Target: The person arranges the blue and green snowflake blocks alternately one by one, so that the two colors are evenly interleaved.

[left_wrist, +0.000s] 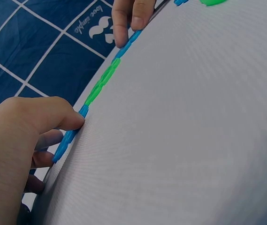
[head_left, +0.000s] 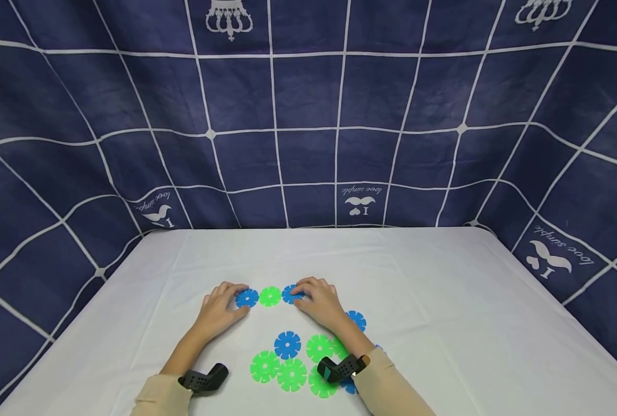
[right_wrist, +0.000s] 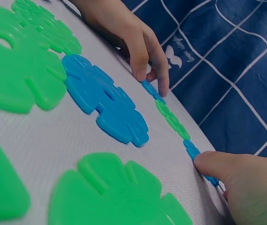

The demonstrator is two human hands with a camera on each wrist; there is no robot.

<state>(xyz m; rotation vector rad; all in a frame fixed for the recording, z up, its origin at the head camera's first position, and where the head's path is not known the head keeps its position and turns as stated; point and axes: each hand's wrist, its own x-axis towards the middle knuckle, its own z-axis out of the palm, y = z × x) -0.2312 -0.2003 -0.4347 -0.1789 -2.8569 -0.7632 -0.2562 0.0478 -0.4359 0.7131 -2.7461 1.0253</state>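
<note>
Three notched snowflake discs lie in a row on the white tabletop: a left blue snowflake disc [head_left: 247, 298], a green snowflake disc [head_left: 270, 296] and a right blue snowflake disc [head_left: 289, 293]. Their edges meet or nearly meet; whether they interlock I cannot tell. My left hand [head_left: 218, 312] holds the left blue disc at its rim, thumb on the near side and fingers on the far side. At the other end, my right hand [head_left: 321, 303] holds the right blue disc between thumb and fingers, partly covering it. Neither hand touches the green disc.
Nearer me lie several loose discs, among them a blue disc [head_left: 287, 345], a green disc [head_left: 292, 375] and another green disc [head_left: 320, 348]. My right forearm passes over part of this group, near a further blue disc [head_left: 357, 320]. A dark checked curtain [head_left: 308, 156] hangs behind the table.
</note>
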